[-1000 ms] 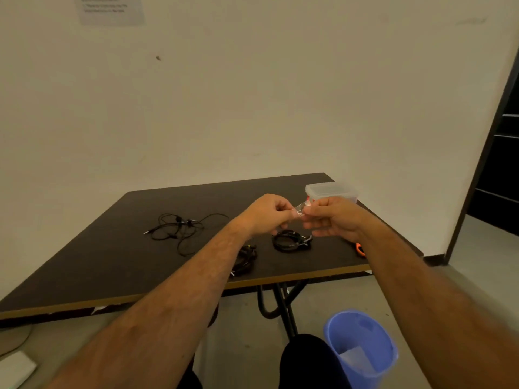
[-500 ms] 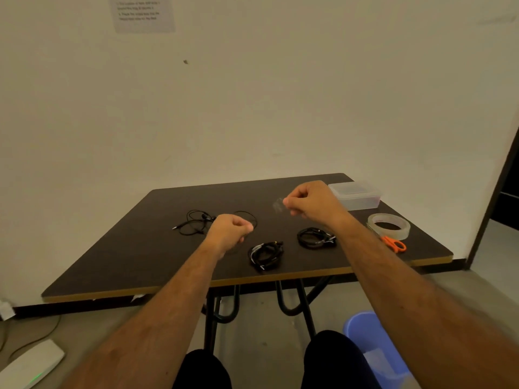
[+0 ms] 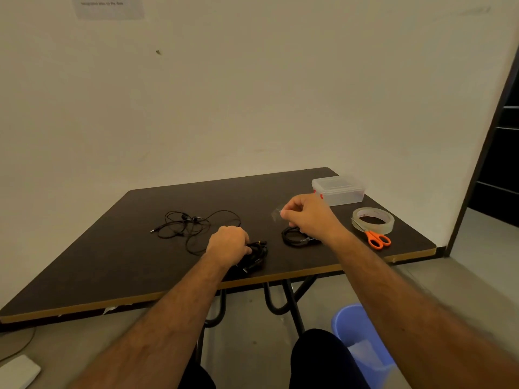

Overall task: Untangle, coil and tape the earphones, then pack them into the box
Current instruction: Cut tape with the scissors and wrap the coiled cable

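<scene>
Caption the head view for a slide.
Left hand grips a coiled earphone; right hand pinches a tape strip above the table.

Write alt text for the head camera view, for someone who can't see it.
Left hand grips a coiled earphone on a dark table; right hand pinches a tape strip. A second coil, tangled earphones, box, tape roll and scissors lie around.

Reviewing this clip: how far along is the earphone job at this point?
Roughly midway. One coiled set lies on the table; whether it is taped cannot be told. In hand: the left hand grips a second coil while the right hand pinches a cut strip of clear tape. Left: the tangled earphones are untouched, and the box has its lid on, with nothing visibly packed.
</scene>
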`<state>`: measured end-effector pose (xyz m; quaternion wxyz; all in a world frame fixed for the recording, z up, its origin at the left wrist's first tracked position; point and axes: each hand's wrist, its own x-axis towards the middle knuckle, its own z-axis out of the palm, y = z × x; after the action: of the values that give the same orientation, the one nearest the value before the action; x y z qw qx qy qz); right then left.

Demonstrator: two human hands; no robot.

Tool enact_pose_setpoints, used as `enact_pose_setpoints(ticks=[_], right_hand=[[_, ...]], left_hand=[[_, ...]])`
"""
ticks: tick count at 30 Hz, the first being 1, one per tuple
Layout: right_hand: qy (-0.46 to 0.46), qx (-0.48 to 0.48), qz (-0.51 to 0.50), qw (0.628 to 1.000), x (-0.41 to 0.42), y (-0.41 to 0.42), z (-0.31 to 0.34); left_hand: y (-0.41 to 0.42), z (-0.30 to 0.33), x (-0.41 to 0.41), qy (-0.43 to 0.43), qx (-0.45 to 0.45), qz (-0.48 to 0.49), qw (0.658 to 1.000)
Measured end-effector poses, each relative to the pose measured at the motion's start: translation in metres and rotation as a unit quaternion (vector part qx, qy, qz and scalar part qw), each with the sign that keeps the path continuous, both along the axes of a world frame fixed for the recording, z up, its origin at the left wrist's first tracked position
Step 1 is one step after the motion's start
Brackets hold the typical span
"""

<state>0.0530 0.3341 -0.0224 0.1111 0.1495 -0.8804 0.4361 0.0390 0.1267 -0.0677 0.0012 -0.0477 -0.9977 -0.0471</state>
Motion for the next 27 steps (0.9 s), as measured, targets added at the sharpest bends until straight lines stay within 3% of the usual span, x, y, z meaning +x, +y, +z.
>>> enact_pose_setpoints(ticks=[16,21,27], right_hand=[[-0.021,0.017,0.025,0.999,0.001,-0.005,-0.004],[-0.023,0.019,0.042,0.999,0.005,-0.016,0.001],[-0.071,0.008,0.14,0.988,0.013,-0.031,0.003]], left_hand=[[0.002,-0.001,0.004,-0.001,0.02,-0.013,1.0],[0.006,0.013,0.014,0.048,0.011,-0.037,0.998],[0.013,0.045,0.033,0.116,0.014,-0.077,0.99]])
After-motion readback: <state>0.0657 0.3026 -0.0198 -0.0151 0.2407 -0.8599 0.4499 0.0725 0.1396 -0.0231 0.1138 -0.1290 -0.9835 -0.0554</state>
